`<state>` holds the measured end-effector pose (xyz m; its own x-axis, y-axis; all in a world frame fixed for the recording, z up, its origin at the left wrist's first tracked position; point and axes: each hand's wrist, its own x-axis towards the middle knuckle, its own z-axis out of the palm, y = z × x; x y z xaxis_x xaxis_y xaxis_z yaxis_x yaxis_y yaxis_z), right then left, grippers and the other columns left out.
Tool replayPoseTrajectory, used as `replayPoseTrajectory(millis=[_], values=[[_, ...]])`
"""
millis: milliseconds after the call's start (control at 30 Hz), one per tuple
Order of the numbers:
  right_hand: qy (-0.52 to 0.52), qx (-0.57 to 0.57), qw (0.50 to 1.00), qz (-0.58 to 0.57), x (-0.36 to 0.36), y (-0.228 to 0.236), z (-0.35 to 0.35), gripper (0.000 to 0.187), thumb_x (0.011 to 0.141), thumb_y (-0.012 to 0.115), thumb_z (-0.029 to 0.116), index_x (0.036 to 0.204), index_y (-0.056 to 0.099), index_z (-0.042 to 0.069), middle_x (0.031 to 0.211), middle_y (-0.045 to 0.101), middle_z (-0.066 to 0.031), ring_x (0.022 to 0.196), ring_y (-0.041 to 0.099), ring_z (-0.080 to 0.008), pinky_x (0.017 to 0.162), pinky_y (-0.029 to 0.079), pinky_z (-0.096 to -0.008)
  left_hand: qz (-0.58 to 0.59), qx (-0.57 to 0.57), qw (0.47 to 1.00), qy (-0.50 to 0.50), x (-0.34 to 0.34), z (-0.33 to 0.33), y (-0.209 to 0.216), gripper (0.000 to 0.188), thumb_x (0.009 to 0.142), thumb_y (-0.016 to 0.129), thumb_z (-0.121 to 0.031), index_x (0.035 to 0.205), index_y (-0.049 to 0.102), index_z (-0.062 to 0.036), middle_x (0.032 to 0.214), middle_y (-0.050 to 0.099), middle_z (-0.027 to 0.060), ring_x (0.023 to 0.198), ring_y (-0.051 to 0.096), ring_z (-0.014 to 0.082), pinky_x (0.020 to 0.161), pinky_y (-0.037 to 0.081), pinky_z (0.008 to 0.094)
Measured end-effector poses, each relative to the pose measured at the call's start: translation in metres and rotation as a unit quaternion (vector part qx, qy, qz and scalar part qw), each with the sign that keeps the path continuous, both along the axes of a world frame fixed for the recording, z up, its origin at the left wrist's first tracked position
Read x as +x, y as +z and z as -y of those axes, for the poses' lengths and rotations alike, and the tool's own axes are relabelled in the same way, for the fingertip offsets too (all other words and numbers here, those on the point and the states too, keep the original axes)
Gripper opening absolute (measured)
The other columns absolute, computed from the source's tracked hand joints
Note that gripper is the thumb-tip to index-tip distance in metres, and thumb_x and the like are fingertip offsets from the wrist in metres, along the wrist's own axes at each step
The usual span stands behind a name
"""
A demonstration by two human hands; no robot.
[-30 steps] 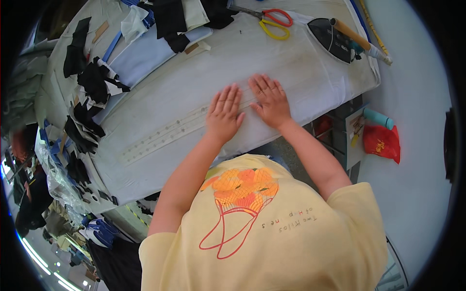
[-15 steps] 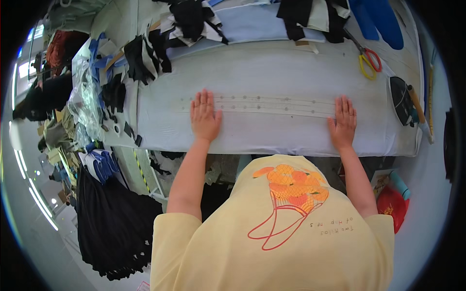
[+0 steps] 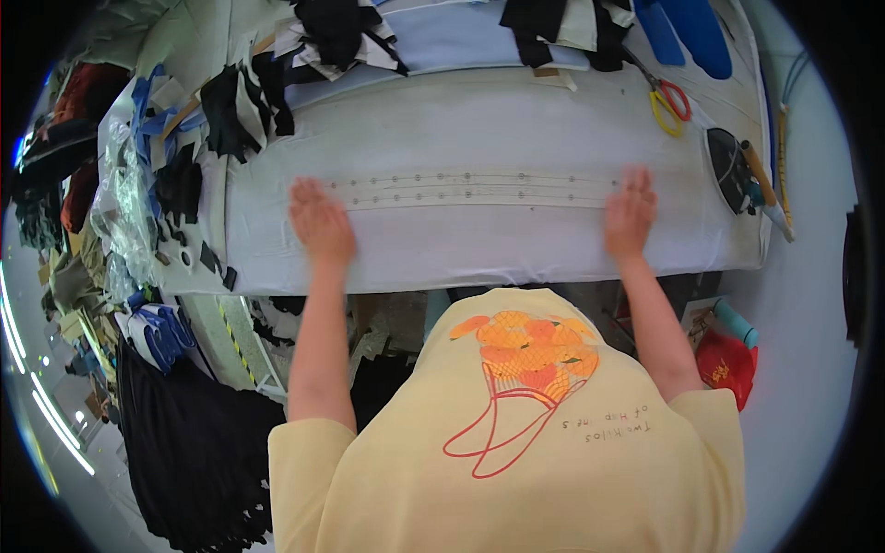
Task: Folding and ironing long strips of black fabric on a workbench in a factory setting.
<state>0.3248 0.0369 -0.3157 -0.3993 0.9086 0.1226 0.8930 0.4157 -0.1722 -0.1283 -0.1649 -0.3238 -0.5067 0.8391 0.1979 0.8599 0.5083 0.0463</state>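
Observation:
A long, narrow white strip (image 3: pixel 493 191) with thin dark lines and rows of small round marks stretches across the pale padded table (image 3: pixel 442 244). At its left end my left hand (image 3: pixel 322 224) lies palm down with the fingers stretched out, slightly smeared by motion. My right hand (image 3: pixel 631 215) is flat near the right end, its fingers extended and covering part of the strip. Neither hand grips anything. Whether the strip is a separate piece or drawn on the cover I cannot tell.
An iron (image 3: pixel 733 172) stands at the table's right edge, with scissors (image 3: pixel 667 106) with red and yellow handles beyond it. Black and white fabric pieces (image 3: pixel 336 32) line the far side. Clear plastic wrapping (image 3: pixel 123 189) and dark scraps (image 3: pixel 178 184) lie at the left.
My left hand has slid left along the strip to its end. The right hand stays near the right end, its fingers slightly blurred. The whole view has shifted a little.

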Motion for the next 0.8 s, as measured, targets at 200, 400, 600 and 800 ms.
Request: replayPoseTrajectory(millis=[200, 400, 600, 800], values=[[0.239, -0.067, 0.968, -0.031, -0.096, 0.015, 0.038, 0.062, 0.088, 0.056, 0.037, 0.146, 0.036, 0.023, 0.153, 0.03, -0.0031, 0.143, 0.023, -0.0221, 0.115, 0.016, -0.0453, 0.145, -0.041, 0.96, -0.235, 0.147, -0.069, 0.017, 0.062, 0.089, 0.054, -0.029, 0.146, 0.034, -0.0193, 0.155, 0.026, 0.0053, 0.144, 0.021, 0.0254, 0.116, 0.014, 0.0456], [0.104, -0.068, 0.992, 0.018, -0.009, 0.015, 0.011, 0.066, 0.086, 0.058, 0.041, 0.145, 0.035, 0.023, 0.152, 0.031, -0.0016, 0.141, 0.026, -0.0227, 0.114, 0.02, -0.0446, 0.116, -0.089, 0.973, -0.178, 0.132, -0.055, 0.019, 0.064, 0.087, 0.055, -0.034, 0.147, 0.034, -0.0264, 0.156, 0.024, 0.0013, 0.144, 0.018, 0.0274, 0.116, 0.013, 0.0465], [-0.021, -0.029, 0.995, 0.096, 0.118, 0.006, -0.062, 0.073, 0.086, 0.06, 0.036, 0.147, 0.029, 0.012, 0.154, 0.025, -0.0101, 0.142, 0.024, -0.03, 0.113, 0.022, -0.0488, 0.092, -0.091, 0.976, -0.176, 0.131, -0.06, 0.019, 0.062, 0.087, 0.054, -0.034, 0.146, 0.036, -0.0254, 0.155, 0.024, 0.0023, 0.143, 0.019, 0.0291, 0.116, 0.014, 0.0469], [-0.109, 0.057, 0.987, 0.099, 0.216, 0.093, -0.219, 0.051, 0.083, 0.068, 0.031, 0.126, 0.049, 0.011, 0.119, 0.058, -0.0149, 0.111, 0.054, -0.0365, 0.091, 0.045, -0.0454, 0.083, -0.099, 0.975, -0.178, 0.136, -0.062, 0.024, 0.062, 0.087, 0.052, -0.034, 0.146, 0.036, -0.024, 0.155, 0.024, 0.0044, 0.143, 0.019, 0.0301, 0.116, 0.014, 0.0471]])
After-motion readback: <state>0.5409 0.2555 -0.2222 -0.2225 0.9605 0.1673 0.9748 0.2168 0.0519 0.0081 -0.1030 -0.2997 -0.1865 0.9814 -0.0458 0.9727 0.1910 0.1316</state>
